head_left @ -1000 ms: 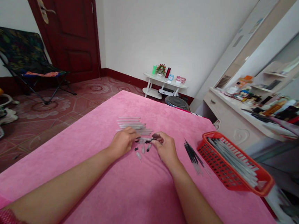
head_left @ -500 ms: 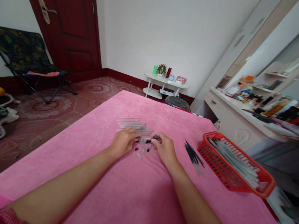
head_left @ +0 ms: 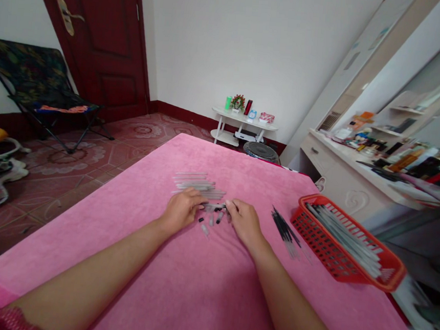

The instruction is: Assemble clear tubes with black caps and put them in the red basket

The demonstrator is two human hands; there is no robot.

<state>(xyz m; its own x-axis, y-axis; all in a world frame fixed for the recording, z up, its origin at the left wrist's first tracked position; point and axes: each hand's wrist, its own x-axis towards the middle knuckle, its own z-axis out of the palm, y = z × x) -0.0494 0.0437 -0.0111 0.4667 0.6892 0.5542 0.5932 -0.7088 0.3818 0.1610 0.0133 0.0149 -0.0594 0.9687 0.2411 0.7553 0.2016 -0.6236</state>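
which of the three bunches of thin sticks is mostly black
The bunch between the right hand and the red basket; the other two bunches look grey.

We see the bare right hand in a changed grip: its fingers, curled and parted earlier, now lie straighter and closer together at the right end of the slim, translucent grey tube. The dark patch that showed between those fingers in both earlier pictures has mostly gone from our view.

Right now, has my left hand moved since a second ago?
No, not noticeably: your left hand sits in the same place relative to the red basket.
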